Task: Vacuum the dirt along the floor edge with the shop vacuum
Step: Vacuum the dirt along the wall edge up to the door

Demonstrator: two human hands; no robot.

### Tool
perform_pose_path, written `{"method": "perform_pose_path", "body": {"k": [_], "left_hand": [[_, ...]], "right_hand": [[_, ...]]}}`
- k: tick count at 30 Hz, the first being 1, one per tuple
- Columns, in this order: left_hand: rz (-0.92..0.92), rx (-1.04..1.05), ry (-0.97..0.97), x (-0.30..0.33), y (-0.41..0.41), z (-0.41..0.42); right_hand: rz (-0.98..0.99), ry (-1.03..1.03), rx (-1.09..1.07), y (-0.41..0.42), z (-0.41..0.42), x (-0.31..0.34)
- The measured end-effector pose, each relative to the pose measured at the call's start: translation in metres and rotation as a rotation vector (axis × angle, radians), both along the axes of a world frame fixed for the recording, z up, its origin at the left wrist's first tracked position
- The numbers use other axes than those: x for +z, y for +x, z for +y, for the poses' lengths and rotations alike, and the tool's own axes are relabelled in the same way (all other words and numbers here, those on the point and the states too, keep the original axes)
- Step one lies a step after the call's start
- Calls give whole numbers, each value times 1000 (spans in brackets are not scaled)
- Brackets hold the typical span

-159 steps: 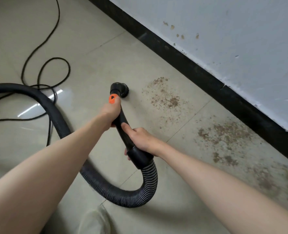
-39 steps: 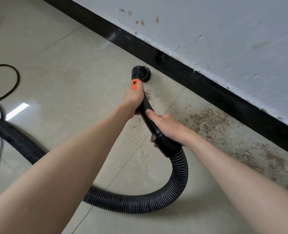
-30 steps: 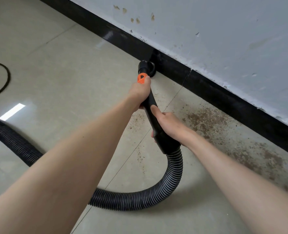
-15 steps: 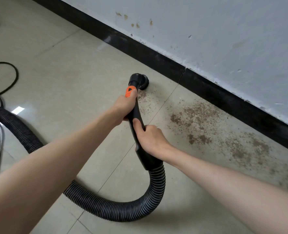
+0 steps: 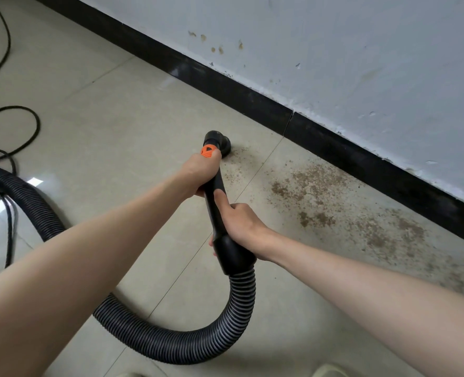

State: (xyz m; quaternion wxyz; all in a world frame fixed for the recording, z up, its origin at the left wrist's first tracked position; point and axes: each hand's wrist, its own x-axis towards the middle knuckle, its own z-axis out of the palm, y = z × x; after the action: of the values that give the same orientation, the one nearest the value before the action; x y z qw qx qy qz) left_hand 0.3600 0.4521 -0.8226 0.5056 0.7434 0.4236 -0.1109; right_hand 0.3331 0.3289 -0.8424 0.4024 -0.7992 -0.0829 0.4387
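Hands, left [image 5: 202, 172] and right [image 5: 239, 220], wrapped round smooth black wand [image 5: 216, 198]; ribbed hose [image 5: 198, 341] loops; gritty brown dirt [image 5: 315, 191].

Thin black cable [image 5: 21, 137] looped on beige floor tiles [image 5: 116, 126], upper left of frame. Black baseboard [image 5: 252, 96] running diagonally from top centre to right edge, beneath pale wall [image 5: 361, 50] with small brown marks [image 5: 217, 49]. Pale shoe tip [image 5: 331, 371] at lower edge, right of centre.

1 head view looks down, close, over both forearms toward the baseboard [image 5: 252, 96].
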Motion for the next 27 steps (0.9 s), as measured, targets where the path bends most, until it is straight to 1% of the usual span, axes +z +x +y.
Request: {"method": "perform_pose_path", "body": {"k": [6, 10, 15, 22, 27], "left_hand": [[-18, -14, -15, 3, -1, -5], [-59, -20, -25, 7, 3, -10], [-20, -56, -24, 4, 6, -17], [-28, -50, -22, -1, 16, -21], [-37, -44, -83, -9, 19, -27]], "right_hand": [[47, 33, -33, 0, -9, 1], [-11, 34, -51, 1, -13, 1], [80, 43, -76, 2, -19, 5], [31, 31, -86, 9, -21, 0], [-51, 0, -62, 12, -29, -10]]}}
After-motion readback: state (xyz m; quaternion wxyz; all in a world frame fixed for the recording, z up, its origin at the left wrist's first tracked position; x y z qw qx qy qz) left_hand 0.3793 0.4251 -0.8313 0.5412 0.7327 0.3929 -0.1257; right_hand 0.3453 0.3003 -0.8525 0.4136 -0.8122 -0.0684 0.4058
